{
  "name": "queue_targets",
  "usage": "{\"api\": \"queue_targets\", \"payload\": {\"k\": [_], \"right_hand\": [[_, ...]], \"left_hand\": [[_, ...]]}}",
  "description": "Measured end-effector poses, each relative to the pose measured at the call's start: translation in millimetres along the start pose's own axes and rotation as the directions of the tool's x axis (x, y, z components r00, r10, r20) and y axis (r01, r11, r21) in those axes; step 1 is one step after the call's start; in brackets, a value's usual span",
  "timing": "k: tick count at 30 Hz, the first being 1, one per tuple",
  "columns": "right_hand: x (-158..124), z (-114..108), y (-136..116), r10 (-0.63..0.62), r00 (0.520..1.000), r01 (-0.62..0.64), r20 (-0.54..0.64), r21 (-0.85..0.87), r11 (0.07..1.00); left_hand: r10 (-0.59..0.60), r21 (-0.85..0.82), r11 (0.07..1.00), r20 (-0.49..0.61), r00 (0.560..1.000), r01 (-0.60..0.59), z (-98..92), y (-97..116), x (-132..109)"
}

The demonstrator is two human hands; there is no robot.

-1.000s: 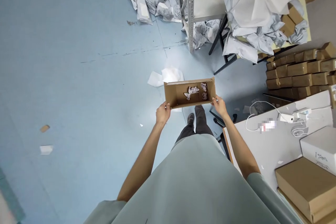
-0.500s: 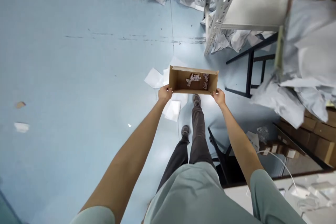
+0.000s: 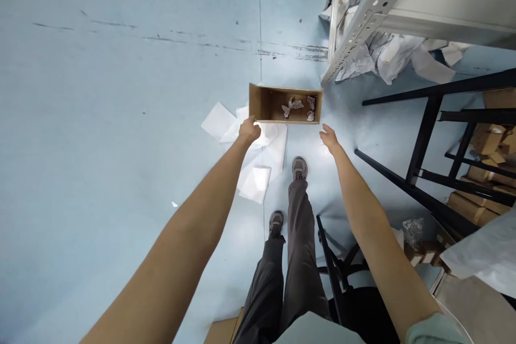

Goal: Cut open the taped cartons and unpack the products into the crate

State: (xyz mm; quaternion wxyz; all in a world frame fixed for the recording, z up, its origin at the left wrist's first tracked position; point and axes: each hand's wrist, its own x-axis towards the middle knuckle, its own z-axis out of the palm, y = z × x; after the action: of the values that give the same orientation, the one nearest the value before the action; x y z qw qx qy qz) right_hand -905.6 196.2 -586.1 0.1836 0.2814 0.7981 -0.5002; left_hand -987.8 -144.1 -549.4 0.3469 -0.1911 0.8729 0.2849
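An open cardboard box (image 3: 266, 105), long and narrow, is low over the floor in front of my feet. Several crumpled bits of paper (image 3: 296, 104) lie inside it. My left hand (image 3: 250, 130) is at the box's near left corner, fingers curled, with a fingertip on the cardboard. Just off the near right corner is my right hand (image 3: 329, 137), its fingers stretched out and apart from the box. White paper sheets (image 3: 256, 183) are spread on the floor beside and partly under the box.
A perforated metal shelf post (image 3: 358, 32) stands at upper right, with grey plastic parcels (image 3: 397, 56) beneath the shelf. Black metal stand legs (image 3: 421, 145) are to the right, with cardboard boxes (image 3: 479, 199) behind. A black chair base (image 3: 342, 269) is near my right leg.
My right hand has let go of the box and drawn away from its corner. My left hand remains at its corner. The box now sits higher in view, and the camera view has shifted.
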Motion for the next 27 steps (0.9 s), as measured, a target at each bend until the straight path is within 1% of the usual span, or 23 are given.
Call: {"api": "queue_targets", "payload": {"k": [1, 3, 5, 8, 10, 12, 14, 16, 18, 19, 20, 22, 24, 25, 27], "right_hand": [[-13.7, 2.2, 0.9, 0.071, 0.997, -0.071, 0.02, 0.018, 0.997], [-55.9, 3.4, -1.5, 0.216, 0.974, -0.22, 0.069, 0.054, 0.974], [-112.2, 0.5, -10.6, 0.309, 0.945, -0.319, 0.103, 0.099, 0.943], [-207.4, -10.0, -33.6, 0.378, 0.917, -0.397, 0.129, 0.189, 0.898], [-271.6, -20.7, -51.4, 0.39, 0.912, -0.409, 0.124, 0.258, 0.875], [-335.6, -34.5, -68.5, 0.374, 0.922, -0.385, 0.099, 0.334, 0.86], [-401.1, -50.5, -83.4, 0.34, 0.939, -0.333, 0.059, 0.413, 0.848], [-470.3, -67.6, -94.4, 0.29, 0.957, -0.253, 0.001, 0.493, 0.832], [-543.8, -83.7, -99.3, 0.235, 0.969, -0.151, -0.076, 0.57, 0.808], [-582.2, -90.9, -98.8, 0.213, 0.969, -0.097, -0.123, 0.606, 0.79], [-621.4, -97.0, -96.2, 0.195, 0.965, -0.04, -0.173, 0.64, 0.767], [-701.8, -105.1, -85.2, 0.167, 0.945, 0.082, -0.282, 0.698, 0.712], [-783.0, -107.1, -68.8, 0.161, 0.899, 0.214, -0.408, 0.728, 0.652], [-823.2, -106.1, -59.8, 0.171, 0.863, 0.278, -0.476, 0.729, 0.625], [-901.3, -102.1, -41.8, 0.219, 0.77, 0.388, -0.599, 0.713, 0.584]], "left_hand": [[-0.011, 0.008, 1.0, 0.025, 1.0, 0.011, 1.1, -4.0, -13.7], [-0.03, 0.022, 0.999, 0.075, 0.997, 0.028, 2.8, -13.2, -55.7], [-0.036, 0.024, 0.999, 0.116, 0.993, 0.034, 2.3, -21.4, -111.5], [-0.003, -0.009, 1.0, 0.155, 0.988, 0.005, -4.4, -29.9, -205.8], [0.061, -0.062, 0.997, 0.173, 0.983, -0.051, -12.2, -34.0, -270.1], [0.14, -0.128, 0.985, 0.185, 0.973, -0.117, -21.4, -38.9, -334.5], [0.238, -0.199, 0.959, 0.187, 0.953, -0.2, -31.2, -45.6, -398.3], [0.351, -0.268, 0.916, 0.174, 0.92, -0.299, -40.5, -53.9, -460.6], [0.47, -0.322, 0.856, 0.155, 0.869, -0.405, -47.4, -62.8, -520.3], [0.527, -0.342, 0.821, 0.15, 0.836, -0.456, -49.2, -67.2, -549.2], [0.583, -0.356, 0.786, 0.153, 0.798, -0.505, -49.4, -71.5, -577.6], [0.682, -0.372, 0.716, 0.19, 0.707, -0.59, -44.5, -80.6, -632.6], [0.749, -0.411, 0.657, 0.265, 0.607, -0.632, -33.3, -90.7, -685.1], [0.768, -0.435, 0.638, 0.311, 0.559, -0.635, -26.3, -96.0, -710.1], [0.78, -0.465, 0.625, 0.409, 0.474, -0.627, -11.2, -105.0, -756.9]]}}
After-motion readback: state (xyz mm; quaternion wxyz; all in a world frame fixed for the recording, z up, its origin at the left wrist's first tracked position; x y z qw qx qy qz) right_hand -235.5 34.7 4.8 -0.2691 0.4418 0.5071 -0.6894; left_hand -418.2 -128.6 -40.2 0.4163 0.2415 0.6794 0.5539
